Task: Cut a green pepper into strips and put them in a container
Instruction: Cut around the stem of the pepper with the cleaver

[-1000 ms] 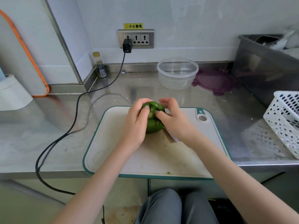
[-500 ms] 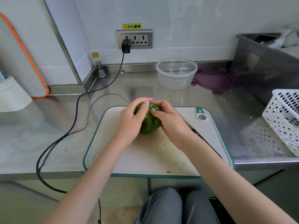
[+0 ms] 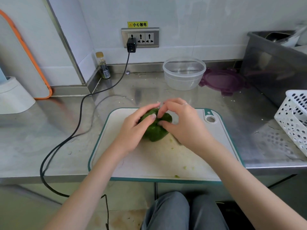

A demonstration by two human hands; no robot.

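Observation:
A whole green pepper [image 3: 155, 131] stands on a white cutting board with a teal rim [image 3: 149, 163]. My left hand [image 3: 134, 130] cups its left side, thumb on top. From the right, my right hand [image 3: 184, 123] holds the pepper, with fingertips pressing into its top centre. A clear round plastic container [image 3: 184, 73] stands empty behind the board. No knife shows; part of the board under my right forearm is hidden.
A purple lid [image 3: 222, 80] lies right of the container. A white perforated basket [image 3: 294, 118] and a steel bin [image 3: 274, 63] stand at the right. A black cable [image 3: 79, 113] runs from the wall socket across the counter. A small bottle [image 3: 103, 67] is in the corner.
Both hands stay on the pepper. My right fingers have shifted up onto its top, and the pepper has turned slightly in my grip.

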